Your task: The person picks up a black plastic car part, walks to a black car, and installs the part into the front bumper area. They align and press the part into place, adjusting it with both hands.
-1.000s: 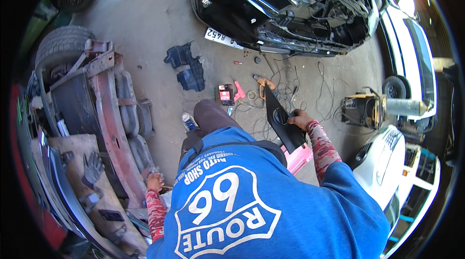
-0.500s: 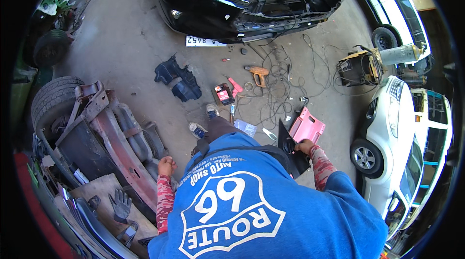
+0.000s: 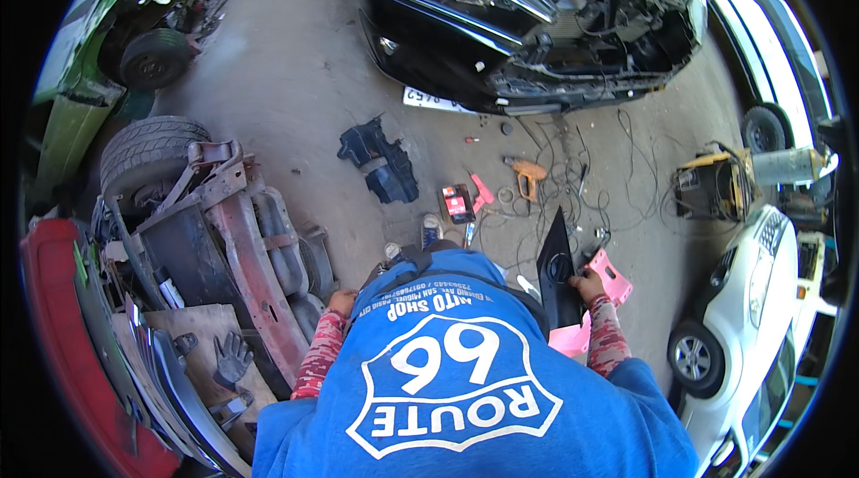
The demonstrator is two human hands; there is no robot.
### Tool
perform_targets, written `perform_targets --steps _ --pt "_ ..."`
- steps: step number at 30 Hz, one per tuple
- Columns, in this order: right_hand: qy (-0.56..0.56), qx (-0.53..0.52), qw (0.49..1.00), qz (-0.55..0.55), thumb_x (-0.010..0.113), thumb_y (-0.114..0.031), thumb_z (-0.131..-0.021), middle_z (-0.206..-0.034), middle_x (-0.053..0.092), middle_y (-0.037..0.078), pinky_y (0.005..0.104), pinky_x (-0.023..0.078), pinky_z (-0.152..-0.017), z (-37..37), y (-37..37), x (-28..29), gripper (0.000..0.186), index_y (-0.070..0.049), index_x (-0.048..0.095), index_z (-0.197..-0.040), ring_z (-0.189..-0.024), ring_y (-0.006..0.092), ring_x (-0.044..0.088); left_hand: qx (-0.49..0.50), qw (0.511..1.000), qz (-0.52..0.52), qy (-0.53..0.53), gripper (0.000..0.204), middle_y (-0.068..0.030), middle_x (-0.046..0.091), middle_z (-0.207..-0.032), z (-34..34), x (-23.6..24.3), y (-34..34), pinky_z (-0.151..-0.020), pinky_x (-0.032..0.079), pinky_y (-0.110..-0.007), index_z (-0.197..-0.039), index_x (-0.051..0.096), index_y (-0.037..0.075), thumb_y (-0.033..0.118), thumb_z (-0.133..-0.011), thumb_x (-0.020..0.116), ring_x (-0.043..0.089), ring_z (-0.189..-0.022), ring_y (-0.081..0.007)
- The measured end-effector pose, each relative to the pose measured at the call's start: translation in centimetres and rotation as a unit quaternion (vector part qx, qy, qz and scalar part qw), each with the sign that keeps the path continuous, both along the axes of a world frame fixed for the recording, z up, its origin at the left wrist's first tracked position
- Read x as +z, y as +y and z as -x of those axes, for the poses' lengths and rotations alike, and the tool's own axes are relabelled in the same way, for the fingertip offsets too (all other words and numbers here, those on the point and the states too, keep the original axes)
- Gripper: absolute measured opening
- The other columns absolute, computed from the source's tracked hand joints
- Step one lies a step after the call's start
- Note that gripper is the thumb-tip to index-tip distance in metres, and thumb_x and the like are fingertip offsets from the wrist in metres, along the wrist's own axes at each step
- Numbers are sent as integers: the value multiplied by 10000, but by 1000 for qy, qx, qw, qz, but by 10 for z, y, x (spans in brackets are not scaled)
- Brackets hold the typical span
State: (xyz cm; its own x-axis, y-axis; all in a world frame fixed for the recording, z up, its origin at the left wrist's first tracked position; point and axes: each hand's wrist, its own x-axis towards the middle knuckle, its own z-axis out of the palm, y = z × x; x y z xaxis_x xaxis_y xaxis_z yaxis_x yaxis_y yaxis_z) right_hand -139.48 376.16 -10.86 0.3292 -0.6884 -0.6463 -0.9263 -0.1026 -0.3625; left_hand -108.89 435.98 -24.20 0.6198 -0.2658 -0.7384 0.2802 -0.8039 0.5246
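Through the head camera I had the right hand [image 3: 586, 285] with its fingers closed on the edge of a black panel [image 3: 553, 286], a thin, pointed piece with a round ring in it. The panel stood steeply tilted at the person's right side, its tip away from the body. The left hand [image 3: 343, 302] hung low on the other side, near a rusty metal beam [image 3: 253, 272], its fingers seemingly half curled; I could not tell whether it held anything.

Pink plastic [image 3: 614, 279] showed just beyond the right hand, but I could not tell whether the panel touched it. With only one hand on the panel, I judged that a loose grip could let it twist or drop, and a knock against the plastic could scratch its smooth face.

Farther out, loose cables lay tangled on the floor around an orange heat gun [image 3: 528, 172]. A foot caught in a loop could trip the person or drag the tool along. A red and black box [image 3: 457, 203] sat close ahead of the shoes [image 3: 431, 229], easy to kick. Past it lay a dark plastic cover [image 3: 389, 169], and beyond stood a black car [image 3: 447, 49] with its front stripped.
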Motion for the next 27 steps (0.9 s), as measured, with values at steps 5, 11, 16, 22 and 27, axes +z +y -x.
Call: perform_targets --steps 5,11,16,22,27 --pt "-16 12 999 32 771 -296 -718 -1230 685 281 423 505 -1011 -13 11 -2 709 81 618 -1299 -1166 392 661 84 996 -6 14 264 -177 766 -1011 -30 2 -27 -895 544 -373 -1082 753 -1 181 -951 613 726 -968 -262" --pt "25 4 1000 -5 779 -227 -677 -1136 721 242 409 545 -927 -22 31 -10 658 78 651 -1246 -1067 340 694 197 979 -5 54 305 -214 754 -1059 -78 16 -41 -947 534 -393 -1104 739 -3 239 -948 639 717 -1048 -313" --pt "157 -19 983 -94 816 -293 -663 -1289 672 262 383 531 -1003 -17 65 -23 861 85 567 -1396 -1193 361 655 141 987 -60 55 380 -239 737 -1114 -121 6 -34 -993 516 -423 -1118 741 15 333 -924 664 692 -1112 -382" --pt "174 35 978 -108 793 -272 -717 -1215 712 203 371 530 -966 -100 83 20 719 75 627 -1325 -1097 314 684 132 990 -23 -43 363 -213 749 -1056 -229 7 -26 -939 534 -438 -1073 743 8 330 -921 677 709 -1058 -363" --pt "-30 -193 976 -95 723 -138 -767 -1062 727 116 347 538 -838 -168 122 85 531 30 661 -1267 -940 238 685 186 975 108 49 324 -181 758 -988 -307 -12 -33 -873 551 -423 -1068 733 20 308 -937 660 726 -972 -344"
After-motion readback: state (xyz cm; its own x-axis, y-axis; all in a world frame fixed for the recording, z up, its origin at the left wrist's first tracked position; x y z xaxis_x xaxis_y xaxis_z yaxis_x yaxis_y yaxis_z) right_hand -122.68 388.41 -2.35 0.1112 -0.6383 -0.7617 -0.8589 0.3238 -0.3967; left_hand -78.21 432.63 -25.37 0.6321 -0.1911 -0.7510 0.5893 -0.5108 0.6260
